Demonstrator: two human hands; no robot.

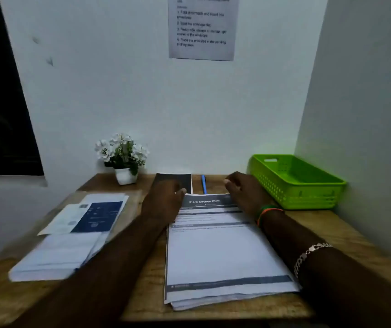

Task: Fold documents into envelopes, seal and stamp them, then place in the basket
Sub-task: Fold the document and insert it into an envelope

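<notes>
We judge the task barely begun: the green basket point(294, 178) at the bench's far right corner looks empty, and our left hand point(163, 204) and right hand point(244, 192) rest on the far end of the unfolded document stack point(222, 254) at mid-bench, fingers loosely apart and clamped on nothing. Envelopes point(71, 245) lie near the left edge. Open room is tight: the stack's near end reaches the front edge, with a pen point(204, 184) and a flower pot point(125, 175) along the back edge.

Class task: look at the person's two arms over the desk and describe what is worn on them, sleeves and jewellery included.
Both forearms are bare, no sleeves in view. The right arm carries a silver chain bracelet and, nearer the right hand, orange and green thread bands. The left hand and arm show nothing worn.
</notes>
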